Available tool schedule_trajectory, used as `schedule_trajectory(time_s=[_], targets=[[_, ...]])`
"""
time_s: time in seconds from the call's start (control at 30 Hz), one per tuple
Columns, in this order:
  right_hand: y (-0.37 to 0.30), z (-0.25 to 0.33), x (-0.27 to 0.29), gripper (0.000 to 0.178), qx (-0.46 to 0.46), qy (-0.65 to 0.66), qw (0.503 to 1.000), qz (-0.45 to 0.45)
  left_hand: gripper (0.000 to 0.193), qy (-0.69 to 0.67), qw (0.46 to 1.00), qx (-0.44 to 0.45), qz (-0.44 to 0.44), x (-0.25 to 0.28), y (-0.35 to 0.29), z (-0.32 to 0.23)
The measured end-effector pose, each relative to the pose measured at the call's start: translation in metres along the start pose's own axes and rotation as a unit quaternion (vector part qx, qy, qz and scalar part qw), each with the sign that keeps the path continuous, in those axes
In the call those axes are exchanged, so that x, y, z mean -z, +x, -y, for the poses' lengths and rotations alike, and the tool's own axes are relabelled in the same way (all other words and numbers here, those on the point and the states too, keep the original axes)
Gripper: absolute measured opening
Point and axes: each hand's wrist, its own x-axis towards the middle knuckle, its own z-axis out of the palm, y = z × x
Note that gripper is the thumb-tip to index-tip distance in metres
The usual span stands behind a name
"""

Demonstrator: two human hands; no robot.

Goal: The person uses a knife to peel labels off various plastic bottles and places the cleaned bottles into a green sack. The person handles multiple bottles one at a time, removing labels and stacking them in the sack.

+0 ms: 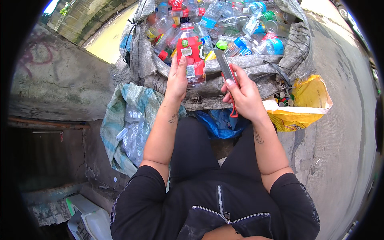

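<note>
My left hand [177, 78] is closed round the side of a clear plastic bottle [194, 60] with a red label and a pink-red cap. The bottle stands upright in my grip, in front of the big sack's rim. In my right hand [245, 93] is a knife [225, 66] with a flat, dark grey blade and a red handle end. Its blade points up and slightly left, a little to the right of the bottle and apart from it. Behind both hands, a large grey woven sack [288, 66] is filled with loose plastic bottles [238, 26].
Left of my legs, a pale green woven sack [114, 132] holds clear plastic bottles. A blue plastic bag [220, 124] lies between my knees. At right, a yellow bag [308, 110] contains several bottle caps. A concrete wall [56, 76] rises at left; pavement [340, 140] stretches right.
</note>
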Motion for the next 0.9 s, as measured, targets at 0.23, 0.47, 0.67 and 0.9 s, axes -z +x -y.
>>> schedule_trajectory(time_s=[0.23,0.47,0.67,0.9], targets=[[-0.026,0.038,-0.019,0.053,0.181,-0.246,0.948,-0.087,0.054,0.074,0.993,-0.082,0.045,-0.034,-0.056,-0.026],[-0.049,0.056,-0.018,0.052,0.182,-0.248,0.948,-0.082,0.057,0.072,0.990,-0.099,0.070,-0.026,-0.076,-0.032],[-0.057,0.053,-0.029,0.054,0.232,-0.292,0.924,-0.088,0.054,0.060,0.985,-0.155,0.043,-0.030,-0.079,-0.040],[-0.065,0.037,-0.042,0.054,0.195,-0.312,0.928,-0.061,0.056,-0.010,0.990,-0.142,-0.009,-0.029,-0.074,-0.043]])
